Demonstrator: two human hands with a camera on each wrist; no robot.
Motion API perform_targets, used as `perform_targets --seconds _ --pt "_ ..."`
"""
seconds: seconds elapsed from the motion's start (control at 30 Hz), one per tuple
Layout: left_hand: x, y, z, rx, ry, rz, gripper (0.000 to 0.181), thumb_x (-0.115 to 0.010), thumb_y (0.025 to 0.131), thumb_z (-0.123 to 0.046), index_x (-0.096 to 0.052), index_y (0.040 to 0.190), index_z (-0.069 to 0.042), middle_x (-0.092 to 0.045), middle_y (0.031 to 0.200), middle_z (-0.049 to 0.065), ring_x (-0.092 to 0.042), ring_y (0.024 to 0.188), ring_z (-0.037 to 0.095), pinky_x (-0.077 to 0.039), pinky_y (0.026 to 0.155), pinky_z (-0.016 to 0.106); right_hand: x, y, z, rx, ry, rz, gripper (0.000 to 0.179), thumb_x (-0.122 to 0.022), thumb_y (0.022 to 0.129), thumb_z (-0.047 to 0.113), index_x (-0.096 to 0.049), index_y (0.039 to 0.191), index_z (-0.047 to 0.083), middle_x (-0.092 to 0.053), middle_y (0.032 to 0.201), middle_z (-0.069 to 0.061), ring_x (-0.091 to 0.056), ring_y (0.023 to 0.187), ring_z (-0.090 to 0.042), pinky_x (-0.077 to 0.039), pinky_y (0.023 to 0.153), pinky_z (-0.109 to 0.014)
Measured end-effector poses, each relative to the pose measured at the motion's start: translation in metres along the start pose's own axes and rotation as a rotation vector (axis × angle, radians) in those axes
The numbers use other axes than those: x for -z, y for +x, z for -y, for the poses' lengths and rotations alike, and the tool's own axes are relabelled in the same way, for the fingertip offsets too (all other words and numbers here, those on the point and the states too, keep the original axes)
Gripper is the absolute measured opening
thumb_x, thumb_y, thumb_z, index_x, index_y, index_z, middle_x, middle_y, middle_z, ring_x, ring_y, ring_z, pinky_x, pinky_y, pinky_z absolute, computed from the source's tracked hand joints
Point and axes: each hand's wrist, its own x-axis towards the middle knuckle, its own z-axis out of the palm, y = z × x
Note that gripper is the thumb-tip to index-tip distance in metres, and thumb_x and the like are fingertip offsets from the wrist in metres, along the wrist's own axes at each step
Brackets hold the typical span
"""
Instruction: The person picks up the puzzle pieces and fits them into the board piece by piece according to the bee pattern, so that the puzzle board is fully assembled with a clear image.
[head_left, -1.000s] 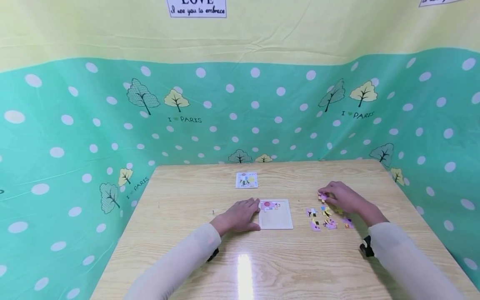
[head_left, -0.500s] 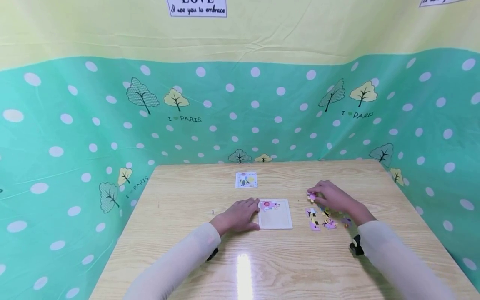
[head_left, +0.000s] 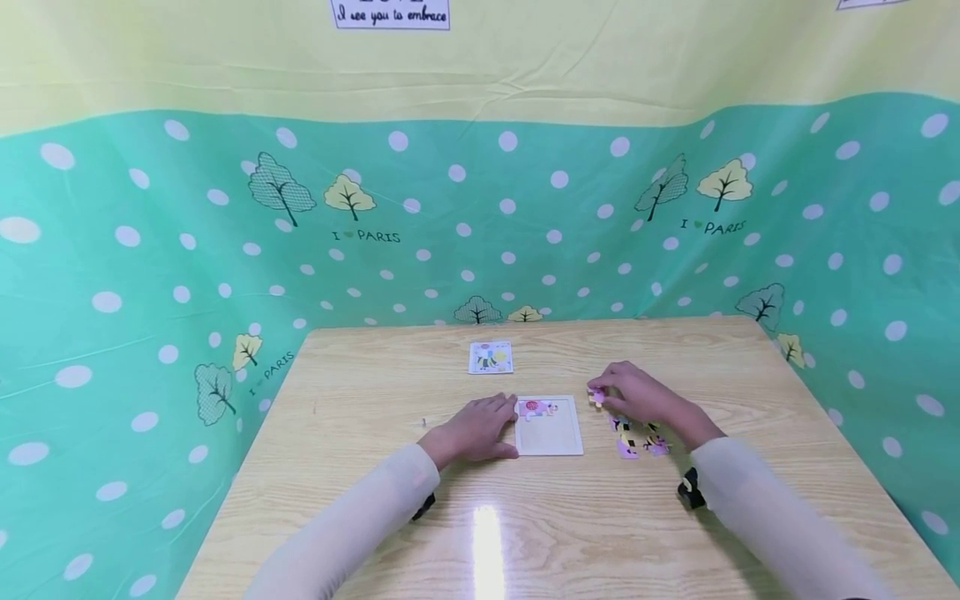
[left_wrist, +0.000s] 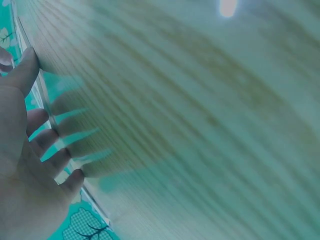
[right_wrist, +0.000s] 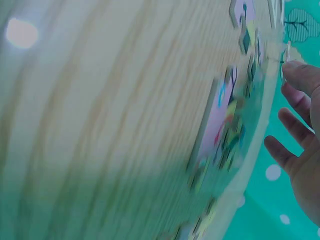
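Note:
A pale square puzzle tray (head_left: 551, 433) lies flat in the middle of the table in the head view, with joined pink pieces (head_left: 538, 408) along its upper left. My left hand (head_left: 480, 429) rests against the tray's left edge, thumb near the lower corner, fingers near the upper one; its fingers (left_wrist: 45, 142) look fairly straight in the left wrist view. Just right of the tray, my right hand (head_left: 637, 392) pinches a small pink puzzle piece (head_left: 596, 397) between thumb and fingers. Seen edge-on in the right wrist view, that piece (right_wrist: 286, 62) is held off the table.
Several loose puzzle pieces (head_left: 626, 446) lie under and near the right hand, partly hidden by it. Behind the tray is a small picture card (head_left: 491, 357) with a bee. A tiny object (head_left: 423, 422) sits left of the left hand. Green dotted cloth (head_left: 510, 233) surrounds the table.
My right hand has moved left with the pinched puzzle piece, from above the loose pieces to near the tray's right edge. The left hand stays at the tray.

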Motion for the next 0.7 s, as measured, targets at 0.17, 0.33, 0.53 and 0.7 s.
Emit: perform_targets --seconds 0.17,0.33,0.53,0.7 --pt "0.0 0.0 0.0 0.001 0.002 0.0 0.073 -0.06 0.093 -0.064 -0.051 0.147 -0.017 -0.03 0.168 0.009 -0.03 0.155 0.028 -0.033 0.125 0.049 -0.006 0.007 0.012 0.036 0.001 -0.004 0.034 -0.071 0.095 0.015 -0.07 0.129 0.009 -0.07 0.111 -0.003 -0.061 0.106 -0.024 -0.055 0.094 -0.048" --pt "0.0 0.001 0.0 -0.002 0.012 -0.006 0.071 -0.06 0.093 -0.064 -0.052 0.146 -0.017 -0.031 0.168 0.009 -0.031 0.155 0.028 -0.034 0.125 0.048 -0.01 0.014 0.023 0.062 -0.007 0.015 0.032 -0.071 0.096 0.015 -0.072 0.127 0.01 -0.07 0.111 -0.002 -0.06 0.105 -0.022 -0.054 0.094 -0.046" --pt "0.0 0.0 -0.001 -0.001 0.016 -0.009 0.07 -0.06 0.093 -0.064 -0.053 0.144 -0.017 -0.032 0.167 0.009 -0.031 0.155 0.028 -0.034 0.125 0.048 -0.016 0.019 0.03 0.092 -0.019 0.026 0.031 -0.072 0.094 0.016 -0.073 0.125 0.011 -0.07 0.108 -0.002 -0.06 0.103 -0.021 -0.053 0.094 -0.046" --pt "0.001 -0.001 -0.003 0.011 0.02 -0.008 0.072 -0.061 0.093 -0.063 -0.051 0.146 -0.016 -0.031 0.167 0.009 -0.032 0.155 0.028 -0.034 0.124 0.048 -0.02 0.024 0.034 0.106 -0.048 0.037 0.03 -0.071 0.096 0.02 -0.073 0.125 0.014 -0.069 0.109 0.0 -0.06 0.105 -0.02 -0.052 0.096 -0.045"
